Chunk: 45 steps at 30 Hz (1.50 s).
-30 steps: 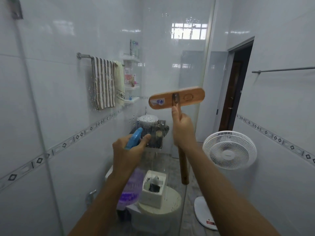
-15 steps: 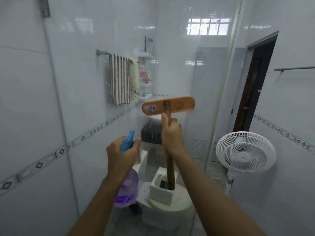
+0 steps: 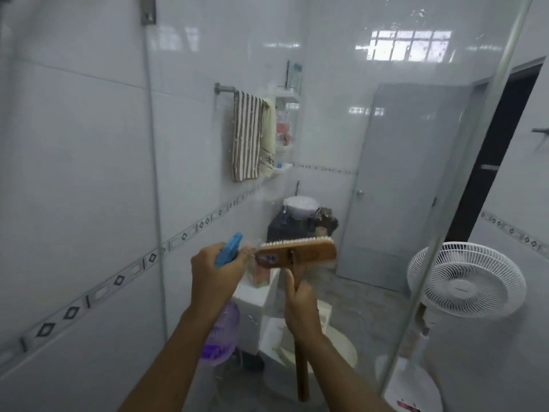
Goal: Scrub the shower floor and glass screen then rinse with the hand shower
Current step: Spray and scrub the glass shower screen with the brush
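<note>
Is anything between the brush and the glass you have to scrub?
Nothing visible. The right hand holds the wooden brush up at the glass screen, bristles facing it. The left hand with the spray bottle is beside it.

Spray bottle (image 3: pixel 221 337) half hidden behind forearm; shelf items (image 3: pixel 283 126) blurred.

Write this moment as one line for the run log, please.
left hand: holds spray bottle | right hand: holds wooden brush against glass screen | rinse: not yet
</note>
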Available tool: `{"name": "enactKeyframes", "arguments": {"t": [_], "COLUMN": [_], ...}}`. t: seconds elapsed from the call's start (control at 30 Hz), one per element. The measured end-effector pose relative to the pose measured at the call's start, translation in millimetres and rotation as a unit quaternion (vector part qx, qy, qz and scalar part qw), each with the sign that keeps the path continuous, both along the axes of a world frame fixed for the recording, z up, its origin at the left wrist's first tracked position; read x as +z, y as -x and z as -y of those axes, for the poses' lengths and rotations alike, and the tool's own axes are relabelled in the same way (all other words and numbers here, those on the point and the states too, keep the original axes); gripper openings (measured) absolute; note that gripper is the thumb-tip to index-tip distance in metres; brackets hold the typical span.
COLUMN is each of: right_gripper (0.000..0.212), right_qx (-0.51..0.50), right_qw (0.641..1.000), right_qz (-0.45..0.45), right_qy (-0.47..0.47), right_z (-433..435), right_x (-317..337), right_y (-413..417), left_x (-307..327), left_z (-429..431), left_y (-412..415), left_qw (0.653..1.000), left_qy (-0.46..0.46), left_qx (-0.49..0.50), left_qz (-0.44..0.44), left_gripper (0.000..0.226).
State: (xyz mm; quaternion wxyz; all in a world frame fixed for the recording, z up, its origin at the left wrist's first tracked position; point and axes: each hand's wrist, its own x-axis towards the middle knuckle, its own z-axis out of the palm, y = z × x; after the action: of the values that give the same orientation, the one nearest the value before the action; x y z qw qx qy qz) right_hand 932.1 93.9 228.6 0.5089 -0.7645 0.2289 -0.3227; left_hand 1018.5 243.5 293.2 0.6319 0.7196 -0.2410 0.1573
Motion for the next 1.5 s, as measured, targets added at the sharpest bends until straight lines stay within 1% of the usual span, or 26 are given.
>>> {"name": "enactKeyframes", "arguments": {"t": [0.07, 0.13, 0.2, 0.27, 0.33, 0.4, 0.5, 0.57, 0.67, 0.83, 0.97, 1.03, 1.13, 1.2, 1.3, 1.4, 1.5], "right_gripper": [0.059, 0.051, 0.049, 0.049, 0.048, 0.049, 0.049, 0.050, 0.049, 0.049, 0.052, 0.053, 0.053, 0.053, 0.054, 0.050, 0.045], "right_qx": [0.009, 0.022, 0.007, -0.018, -0.023, -0.027, -0.043, -0.054, -0.053, -0.054, -0.059, -0.060, -0.059, -0.061, -0.077, -0.067, -0.055], "right_qw": [0.999, 0.995, 0.990, 0.985, 0.982, 0.982, 0.981, 0.980, 0.981, 0.980, 0.978, 0.978, 0.979, 0.980, 0.979, 0.981, 0.989], "right_qz": [0.025, 0.065, 0.104, 0.133, 0.161, 0.163, 0.141, 0.135, 0.144, 0.147, 0.148, 0.152, 0.152, 0.145, 0.130, 0.132, 0.126], "right_qy": [0.035, 0.069, 0.096, 0.109, 0.099, 0.097, 0.124, 0.132, 0.117, 0.120, 0.133, 0.132, 0.125, 0.125, 0.139, 0.128, 0.059], "right_z": [-3, -10, -14, -14, -12, -8, -8, -9, -13, -14, -13, -11, -12, -13, -17, -31, -46], "right_x": [39, 91, 150, 202, 234, 247, 242, 236, 235, 235, 232, 233, 232, 229, 221, 188, 105], "right_y": [-21, -41, -53, -57, -57, -54, -54, -56, -59, -62, -64, -65, -67, -69, -67, -64, -62], "left_x": [4, 9, 14, 18, 21, 23, 29, 31, 30, 30, 29, 30, 31, 31, 34, 36, 37], "left_z": [-2, -4, -7, -10, -13, -16, -24, -24, -21, -21, -18, -19, -19, -18, -20, -27, -33], "left_y": [-7, -10, -14, -19, -24, -24, -32, -38, -37, -43, -44, -45, -45, -43, -40, -44, -49], "left_qw": [1.000, 1.000, 0.999, 0.999, 0.999, 0.998, 0.994, 0.991, 0.993, 0.988, 0.991, 0.990, 0.990, 0.992, 0.993, 0.992, 0.993], "left_qy": [-0.007, -0.011, -0.006, 0.000, -0.013, -0.036, -0.035, -0.014, -0.027, -0.017, -0.026, -0.027, -0.023, -0.023, -0.006, 0.033, 0.040], "left_qx": [-0.006, -0.025, -0.042, -0.048, -0.042, -0.038, -0.083, -0.118, -0.106, -0.134, -0.107, -0.116, -0.130, -0.110, -0.084, -0.058, -0.040], "left_qz": [-0.002, -0.001, -0.006, -0.022, -0.022, 0.022, 0.064, 0.056, 0.036, 0.074, 0.074, 0.076, 0.056, 0.052, 0.085, 0.106, 0.106], "left_gripper": [0.039, 0.037, 0.034, 0.038, 0.043, 0.049, 0.044, 0.038, 0.045, 0.041, 0.043, 0.040, 0.043, 0.042, 0.041, 0.036, 0.034]}}
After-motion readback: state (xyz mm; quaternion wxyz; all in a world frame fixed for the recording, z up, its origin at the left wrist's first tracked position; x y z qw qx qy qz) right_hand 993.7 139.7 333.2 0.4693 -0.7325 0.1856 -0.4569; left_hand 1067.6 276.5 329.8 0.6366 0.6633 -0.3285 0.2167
